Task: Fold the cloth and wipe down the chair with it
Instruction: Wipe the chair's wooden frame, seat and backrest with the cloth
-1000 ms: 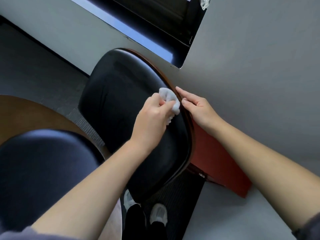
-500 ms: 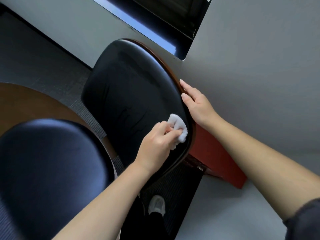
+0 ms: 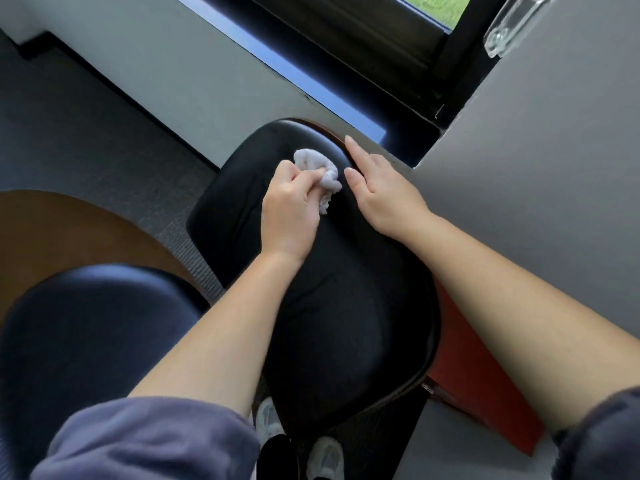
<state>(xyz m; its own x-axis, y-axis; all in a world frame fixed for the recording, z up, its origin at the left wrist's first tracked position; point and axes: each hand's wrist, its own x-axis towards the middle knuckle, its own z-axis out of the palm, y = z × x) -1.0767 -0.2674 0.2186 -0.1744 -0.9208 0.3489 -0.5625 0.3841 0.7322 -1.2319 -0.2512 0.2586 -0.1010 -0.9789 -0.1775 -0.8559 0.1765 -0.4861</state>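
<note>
**Chair wipe under way near top edge; cloth bunched, not flat**

The left hand grips the white cloth, fingers curled round it, and presses it against the black padded chair close to the top of the backrest. The cloth reads as a crumpled wad rather than a neat fold, and only part of it meets the padding. The right hand lies with its fingers straight along the chair's upper right rim, just beside the cloth. It holds nothing and appears to steady the backrest.

Assessment: the step in hand is wiping the backrest.

- The work would go better with the cloth flattened into a pad, so that a broad face bears on the surface.
- Strokes ought to overlap and run from the top edge downward.
- The seam where the padding meets the wooden rim deserves a deliberate pass.
- The bracing hand should shift along the rim so that the strip beneath it is not missed.

The large lower area of the backrest probably needs the same treatment. The seat is not in view.
</note>
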